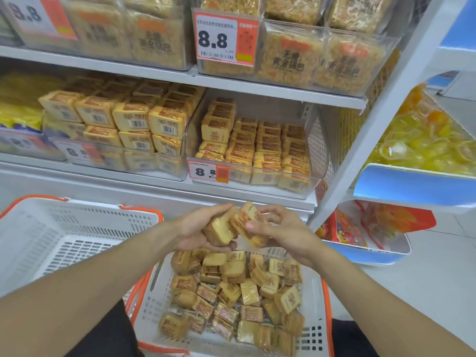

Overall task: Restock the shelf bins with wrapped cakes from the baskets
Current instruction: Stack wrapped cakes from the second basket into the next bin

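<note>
**Squarely over the basket: a handful of cakes being gathered**

Both hands meet above the full basket [313, 292], likely squaring up cakes before lifting them to the half-filled right bin [313, 176]. The left hand [198, 230] cups 1 wrapped cake [220, 230] from below, fingers curled round it. The right hand [280, 230] pinches another cake [248, 215] between thumb and fingertips, the 2 cakes touching. A second basket [38, 228] sits left.

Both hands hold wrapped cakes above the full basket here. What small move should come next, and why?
Probably lift the cakes up to the clear bin on the right. The left hand and right hand already grip a small bunch above the basket, and that bin shows open room above its rows, mostly toward the right, while the neighbouring bin looks stacked high.
</note>
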Action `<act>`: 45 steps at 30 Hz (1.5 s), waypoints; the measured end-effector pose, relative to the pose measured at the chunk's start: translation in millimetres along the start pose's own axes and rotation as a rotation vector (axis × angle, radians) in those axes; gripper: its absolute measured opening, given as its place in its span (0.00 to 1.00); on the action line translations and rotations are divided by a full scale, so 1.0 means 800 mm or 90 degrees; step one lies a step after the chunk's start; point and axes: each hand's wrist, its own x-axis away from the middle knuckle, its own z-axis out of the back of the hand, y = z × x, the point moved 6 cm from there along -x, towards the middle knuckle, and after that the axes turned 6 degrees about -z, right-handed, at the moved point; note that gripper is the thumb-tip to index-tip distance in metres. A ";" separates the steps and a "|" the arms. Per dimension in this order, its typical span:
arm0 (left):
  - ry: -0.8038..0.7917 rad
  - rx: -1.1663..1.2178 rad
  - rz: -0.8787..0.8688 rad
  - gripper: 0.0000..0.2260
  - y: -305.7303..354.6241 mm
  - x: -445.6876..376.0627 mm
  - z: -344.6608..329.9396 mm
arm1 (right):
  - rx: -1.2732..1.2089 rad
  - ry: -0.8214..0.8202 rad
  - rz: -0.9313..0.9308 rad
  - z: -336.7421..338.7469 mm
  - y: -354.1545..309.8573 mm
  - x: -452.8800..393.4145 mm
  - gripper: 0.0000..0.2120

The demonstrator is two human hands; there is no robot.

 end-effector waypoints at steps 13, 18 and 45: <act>0.049 0.002 -0.006 0.22 0.002 -0.036 -0.010 | 0.376 0.105 0.359 0.046 -0.047 -0.007 0.29; 0.123 0.032 -0.036 0.22 0.011 -0.042 -0.011 | 0.341 0.134 0.372 0.050 -0.050 -0.018 0.32; 0.279 0.160 -0.165 0.18 0.037 -0.030 0.010 | -0.107 0.032 0.128 -0.002 -0.018 -0.045 0.32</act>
